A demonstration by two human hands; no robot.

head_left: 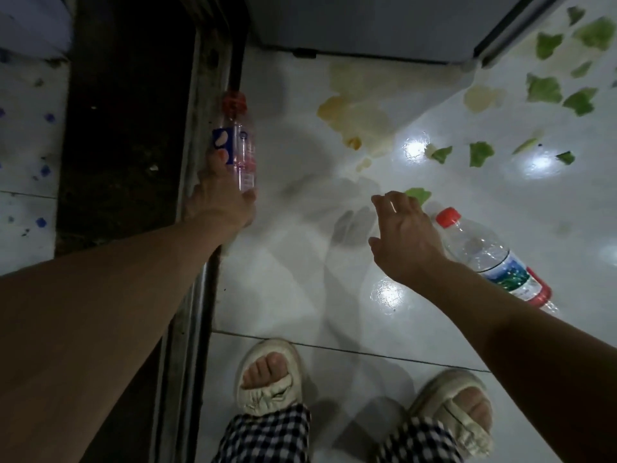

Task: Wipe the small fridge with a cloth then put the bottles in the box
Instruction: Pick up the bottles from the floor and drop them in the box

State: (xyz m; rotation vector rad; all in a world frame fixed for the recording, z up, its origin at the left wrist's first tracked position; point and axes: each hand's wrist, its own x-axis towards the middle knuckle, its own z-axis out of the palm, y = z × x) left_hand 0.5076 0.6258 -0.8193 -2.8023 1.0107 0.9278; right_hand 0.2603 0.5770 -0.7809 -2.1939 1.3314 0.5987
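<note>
Two bare arms are seen reaching down toward a glossy white tiled floor (300,262). A clear bottle with a blue label (235,145) is gripped near its base by the left hand (218,198), beside a dark door track (197,228). The right hand (405,238) is held above the floor with fingers loosely spread, holding nothing; just beyond it a red-capped bottle (490,259) lies on its side. The bottle-gathering step appears under way; no box or cloth is visible. The fridge's base (360,28) is seen ahead of both hands. Slippered feet (270,375) are below.
</note>
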